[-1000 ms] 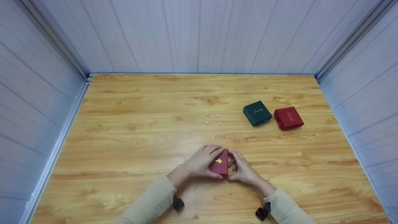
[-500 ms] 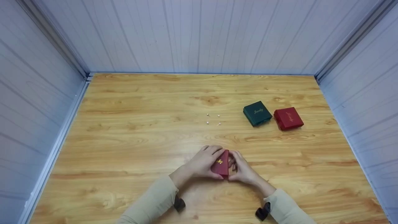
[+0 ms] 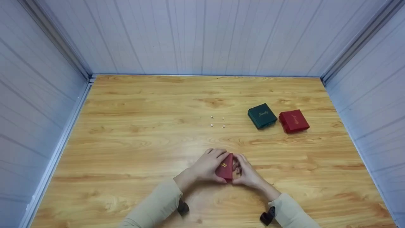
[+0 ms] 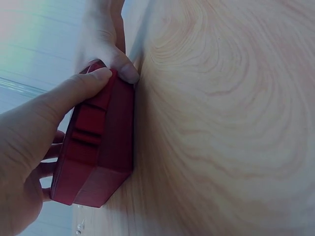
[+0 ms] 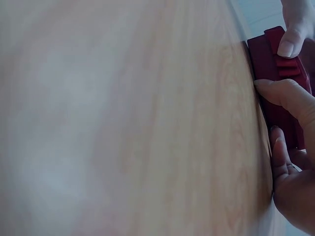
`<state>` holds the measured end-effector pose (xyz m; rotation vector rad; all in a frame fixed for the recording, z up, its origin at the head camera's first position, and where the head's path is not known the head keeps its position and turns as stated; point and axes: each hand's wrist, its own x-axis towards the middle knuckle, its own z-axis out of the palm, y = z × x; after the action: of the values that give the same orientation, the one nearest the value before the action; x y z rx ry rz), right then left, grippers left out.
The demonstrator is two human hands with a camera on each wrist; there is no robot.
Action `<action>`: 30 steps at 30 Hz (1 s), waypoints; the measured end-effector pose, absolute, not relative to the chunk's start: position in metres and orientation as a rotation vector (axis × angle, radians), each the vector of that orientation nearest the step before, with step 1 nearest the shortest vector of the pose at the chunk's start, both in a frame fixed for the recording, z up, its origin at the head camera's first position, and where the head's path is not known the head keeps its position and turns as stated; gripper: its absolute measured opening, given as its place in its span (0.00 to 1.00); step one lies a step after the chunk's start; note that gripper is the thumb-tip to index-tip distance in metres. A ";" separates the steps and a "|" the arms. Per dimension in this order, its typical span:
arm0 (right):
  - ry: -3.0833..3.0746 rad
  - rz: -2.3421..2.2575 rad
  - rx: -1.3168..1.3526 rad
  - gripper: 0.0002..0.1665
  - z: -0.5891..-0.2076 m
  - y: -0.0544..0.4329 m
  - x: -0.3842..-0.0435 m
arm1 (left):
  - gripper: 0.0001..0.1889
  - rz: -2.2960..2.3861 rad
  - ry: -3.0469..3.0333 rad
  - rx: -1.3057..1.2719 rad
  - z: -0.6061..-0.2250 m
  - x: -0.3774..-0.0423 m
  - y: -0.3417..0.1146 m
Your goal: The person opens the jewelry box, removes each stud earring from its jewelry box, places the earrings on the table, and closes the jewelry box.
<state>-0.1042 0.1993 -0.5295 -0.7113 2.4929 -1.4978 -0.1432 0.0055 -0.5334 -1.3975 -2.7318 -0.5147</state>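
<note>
A dark red gift box (image 3: 227, 171) with gold lettering stands close over the near part of the table, between both hands. My left hand (image 3: 205, 165) grips its lid from the left, thumb on the near side and fingers over the far side. From the right, my right hand (image 3: 248, 173) holds the lower part between thumb and fingers. A ribbon bow (image 4: 88, 125) shows on the box's side in the left wrist view. In the right wrist view, the right thumb (image 5: 278, 91) presses the box's lower side near the table. The inside of the box is hidden.
Several tiny white pearl-like studs (image 3: 211, 125) lie mid-table beyond the hands. To their right sit a dark green box (image 3: 262, 116) and another red box (image 3: 294, 121), both with gold lettering. Pale panel walls (image 3: 202, 38) enclose the wooden table (image 3: 126, 142).
My left hand has shifted very slightly right with the red box's lid, and a little less of the lid's top shows. The right hand stays in place. The other boxes and studs have not moved.
</note>
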 end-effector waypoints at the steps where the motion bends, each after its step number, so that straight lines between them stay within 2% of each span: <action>1: 2.492 -1.500 -0.712 0.47 -0.530 0.199 -0.104 | 0.51 -0.513 -2.737 -1.396 -0.533 -0.143 0.006; 22: 2.442 -1.533 -0.662 0.48 -0.533 0.201 -0.104 | 0.53 -0.545 -2.802 -1.387 -0.536 -0.146 0.006; 30: 2.439 -1.514 -0.705 0.52 -0.532 0.202 -0.104 | 0.53 -0.554 -2.775 -1.391 -0.535 -0.144 0.005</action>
<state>-0.1044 0.2017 -0.5325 -0.7052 2.4386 -1.5145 -0.1435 0.0048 -0.5349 -1.3909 -2.7750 -0.5537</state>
